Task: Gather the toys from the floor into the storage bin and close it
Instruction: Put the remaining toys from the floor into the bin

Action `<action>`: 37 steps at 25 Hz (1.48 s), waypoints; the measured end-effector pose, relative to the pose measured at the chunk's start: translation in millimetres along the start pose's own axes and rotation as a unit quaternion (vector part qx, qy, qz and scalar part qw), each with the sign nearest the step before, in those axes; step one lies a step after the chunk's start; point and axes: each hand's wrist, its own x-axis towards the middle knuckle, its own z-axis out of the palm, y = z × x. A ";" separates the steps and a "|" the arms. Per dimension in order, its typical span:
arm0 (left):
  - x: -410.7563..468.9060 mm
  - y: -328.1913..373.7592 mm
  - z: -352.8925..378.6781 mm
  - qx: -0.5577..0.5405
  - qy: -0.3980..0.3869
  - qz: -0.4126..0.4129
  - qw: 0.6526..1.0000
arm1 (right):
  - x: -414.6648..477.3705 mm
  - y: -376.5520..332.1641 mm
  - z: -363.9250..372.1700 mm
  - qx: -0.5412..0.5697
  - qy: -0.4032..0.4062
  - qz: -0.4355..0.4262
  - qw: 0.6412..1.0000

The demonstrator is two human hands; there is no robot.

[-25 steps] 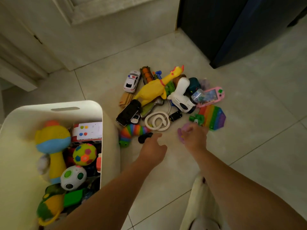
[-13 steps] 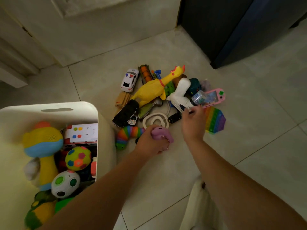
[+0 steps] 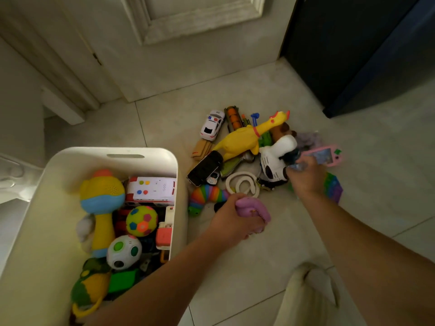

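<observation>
The left hand (image 3: 231,216) is clenched around a soft purple toy (image 3: 254,211), holding it above the floor just right of the storage bin (image 3: 113,153). The right hand (image 3: 304,176) is curled over small things at the right side of the toy pile; its fingers seem to grasp a small bluish clear item (image 3: 297,166), though motion blur hides just what it is and how firmly it is held.

In the head view, the white bin stands open at the near left, already partly filled: a yellow-and-blue rattle-shaped toy (image 3: 102,201), a white toy bus (image 3: 151,190), a colourful ball (image 3: 142,221) and a white ball with green spots (image 3: 124,251) lie inside.

The pile on the tiled floor (image 3: 235,267) lies right of the bin and farther off. It holds a white police car (image 3: 212,125), a yellow rubber chicken (image 3: 244,137), a black phone-shaped toy (image 3: 205,168), a coiled white ring (image 3: 242,184), a rainbow slug (image 3: 208,196), a white plush (image 3: 275,161), a pink handheld game (image 3: 326,155) and a rainbow pop pad (image 3: 333,188), partly behind the right wrist.
</observation>
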 end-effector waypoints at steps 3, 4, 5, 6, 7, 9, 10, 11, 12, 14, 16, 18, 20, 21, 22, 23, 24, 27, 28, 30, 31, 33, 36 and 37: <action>-19.4 9.4 -6.0 -0.006 -0.031 0.051 0.998 | -31.6 -2.2 -15.3 0.104 -0.022 0.052 0.993; -27.2 12.6 -8.0 -0.011 -0.036 0.066 0.997 | -41.5 -5.5 -20.7 0.150 -0.024 0.078 0.985; -34.7 13.8 -10.6 -0.023 -0.032 0.071 0.997 | -51.5 -10.2 -26.0 0.192 -0.030 0.099 0.976; -43.8 16.4 -13.8 -0.035 -0.018 0.072 0.997 | -61.6 -16.2 -30.9 0.230 -0.041 0.115 0.965; -54.3 17.4 -18.6 -0.051 -0.005 0.075 0.996 | -73.1 -25.0 -36.5 0.276 -0.055 0.131 0.951; -76.7 17.6 -37.0 -0.100 0.024 0.078 0.992 | -95.9 -48.7 -48.1 0.377 -0.085 0.153 0.909; -90.5 18.4 -50.9 -0.127 0.039 0.078 0.988 | -108.5 -64.1 -54.2 0.413 -0.098 0.151 0.893; -103.1 16.6 -68.4 -0.151 0.054 0.079 0.984 | -122.0 -80.8 -59.4 0.432 -0.111 0.143 0.884; -119.8 14.7 -89.3 -0.166 0.073 0.081 0.980 | -138.3 -99.3 -63.4 0.434 -0.127 0.130 0.882; -149.2 8.4 -129.7 -0.184 0.124 0.076 0.972 | -171.8 -133.8 -63.2 0.427 -0.166 0.095 0.884; -176.7 -2.6 -162.7 -0.155 0.182 0.062 0.969 | -207.9 -161.9 -51.1 0.401 -0.198 0.055 0.893; -201.8 -14.9 -186.2 -0.117 0.223 0.069 0.965 | -248.5 -181.9 -29.7 0.362 -0.221 0.033 0.905; -219.0 -24.5 -200.3 -0.109 0.253 0.094 0.957 | -281.0 -191.5 -0.5 0.317 -0.243 0.024 0.916; -225.6 -29.5 -205.9 -0.111 0.274 0.108 0.949 | -295.9 -193.6 13.4 0.286 -0.247 0.020 0.926; -233.3 -33.4 -212.0 -0.112 0.302 0.122 0.939 | -309.2 -193.8 28.0 0.250 -0.253 0.015 0.934; -238.8 -37.0 -218.0 -0.111 0.323 0.136 0.930 | -319.9 -191.9 40.6 0.217 -0.263 0.015 0.940; -243.4 -39.2 -222.9 -0.104 0.330 0.148 0.927 | -330.0 -188.6 50.3 0.185 -0.282 0.025 0.941; -252.9 -43.3 -233.9 -0.103 0.322 0.168 0.926 | -361.9 -176.8 72.6 0.092 -0.358 0.065 0.927; -254.1 -44.3 -235.9 -0.111 0.323 0.167 0.925 | -374.7 -175.8 77.1 0.070 -0.389 0.074 0.916; -252.6 -46.1 -238.3 -0.127 0.331 0.159 0.921 | -394.3 -170.0 91.9 0.042 -0.441 0.103 0.891; -250.9 -47.2 -239.0 -0.136 0.335 0.154 0.920 | -400.4 -167.3 96.4 0.040 -0.466 0.126 0.875; -247.3 -50.5 -239.3 -0.144 0.329 0.142 0.922 | -401.9 -153.6 102.9 0.033 -0.528 0.108 0.842; -242.8 -54.5 -236.3 -0.146 0.314 0.116 0.931 | -396.7 -131.0 108.0 -0.151 -0.519 -0.167 0.825; -242.0 -55.4 -235.1 -0.146 0.313 0.105 0.933 | -396.7 -127.2 112.0 -0.204 -0.482 -0.251 0.814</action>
